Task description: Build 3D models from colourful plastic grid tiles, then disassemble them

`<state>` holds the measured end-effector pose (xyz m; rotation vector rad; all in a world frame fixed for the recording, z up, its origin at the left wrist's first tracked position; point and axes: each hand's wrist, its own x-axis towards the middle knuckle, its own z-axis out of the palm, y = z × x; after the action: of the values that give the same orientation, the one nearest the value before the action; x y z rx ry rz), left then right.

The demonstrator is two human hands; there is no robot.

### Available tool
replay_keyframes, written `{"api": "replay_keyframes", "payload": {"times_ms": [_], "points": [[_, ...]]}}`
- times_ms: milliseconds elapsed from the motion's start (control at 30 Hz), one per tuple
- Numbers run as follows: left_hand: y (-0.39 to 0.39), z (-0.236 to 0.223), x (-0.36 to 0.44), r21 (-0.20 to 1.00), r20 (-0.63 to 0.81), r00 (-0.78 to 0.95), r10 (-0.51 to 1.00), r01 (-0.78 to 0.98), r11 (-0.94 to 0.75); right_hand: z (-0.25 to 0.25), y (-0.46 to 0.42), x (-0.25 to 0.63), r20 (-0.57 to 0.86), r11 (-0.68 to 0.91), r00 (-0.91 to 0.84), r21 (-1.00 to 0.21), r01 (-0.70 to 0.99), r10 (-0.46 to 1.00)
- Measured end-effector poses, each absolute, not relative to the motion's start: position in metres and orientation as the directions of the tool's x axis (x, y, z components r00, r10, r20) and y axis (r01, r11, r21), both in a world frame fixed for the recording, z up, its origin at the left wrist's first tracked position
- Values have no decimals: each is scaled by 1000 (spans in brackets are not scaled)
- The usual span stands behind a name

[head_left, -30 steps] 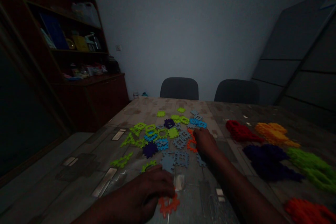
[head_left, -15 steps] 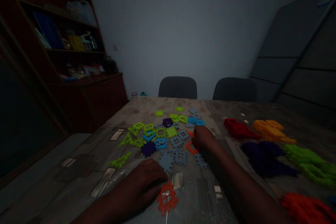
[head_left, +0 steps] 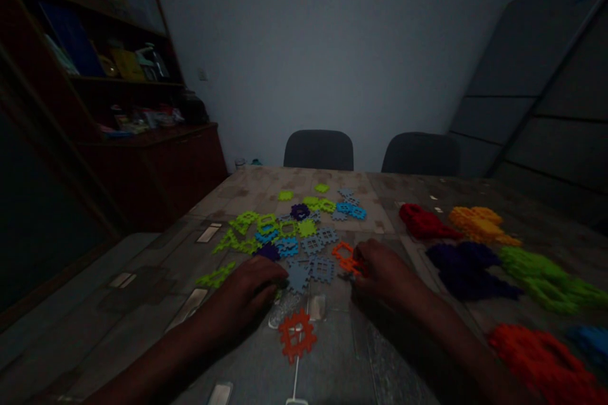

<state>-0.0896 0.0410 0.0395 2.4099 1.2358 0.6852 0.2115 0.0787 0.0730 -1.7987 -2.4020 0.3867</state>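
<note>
Through the camera I can see two dark chairs, the left one point(head_left: 318, 150) and the right one point(head_left: 421, 154), which are standing behind the table point(head_left: 251, 188), before a pale wall point(head_left: 327, 44). At the left, one wooden shelf point(head_left: 80, 81) is holding a blue flat object point(head_left: 71, 38) and a yellow box point(head_left: 127, 64), with a plastic jug point(head_left: 142, 6) above them. At the right there is a grey cabinet point(head_left: 517, 69).

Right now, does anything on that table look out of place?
One orange piece lies alone, nearer the person than the scattered pieces, while an orange heap sits off to the right. Nothing looks spilled; it's too dim to judge damage.
</note>
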Motion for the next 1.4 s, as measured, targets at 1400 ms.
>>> {"api": "replay_keyframes", "payload": {"times_ms": [1400], "points": [[162, 49, 18, 459, -39, 695, 718, 650, -605, 28, -29, 243, -264, 294, -381, -314, 903, 886]]}}
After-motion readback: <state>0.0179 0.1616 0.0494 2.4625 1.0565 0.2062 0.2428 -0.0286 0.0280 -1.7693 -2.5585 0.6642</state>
